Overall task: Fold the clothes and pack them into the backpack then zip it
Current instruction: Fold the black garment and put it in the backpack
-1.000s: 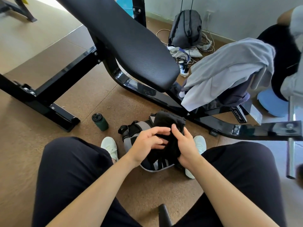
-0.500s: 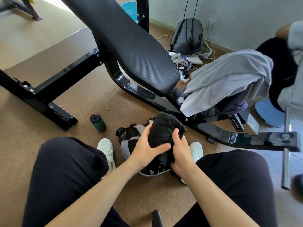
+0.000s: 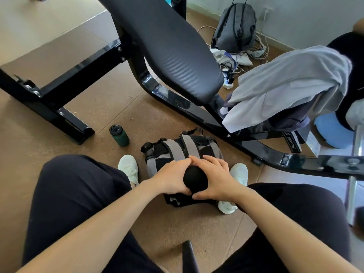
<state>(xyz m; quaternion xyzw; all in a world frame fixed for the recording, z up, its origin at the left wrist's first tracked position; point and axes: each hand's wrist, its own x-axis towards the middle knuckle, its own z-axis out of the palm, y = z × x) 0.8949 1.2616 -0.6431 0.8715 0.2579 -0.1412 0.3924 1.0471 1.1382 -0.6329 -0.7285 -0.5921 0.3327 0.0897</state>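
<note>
A rolled black garment (image 3: 195, 179) is clasped between the left hand (image 3: 173, 177) and right hand (image 3: 213, 177), fingers curled around it, directly above the backpack (image 3: 177, 148). If the grip is loosened early, the roll could unravel and snag at the opening.

White lettering "BRTW" on the black bench frame (image 3: 291, 147).
</note>
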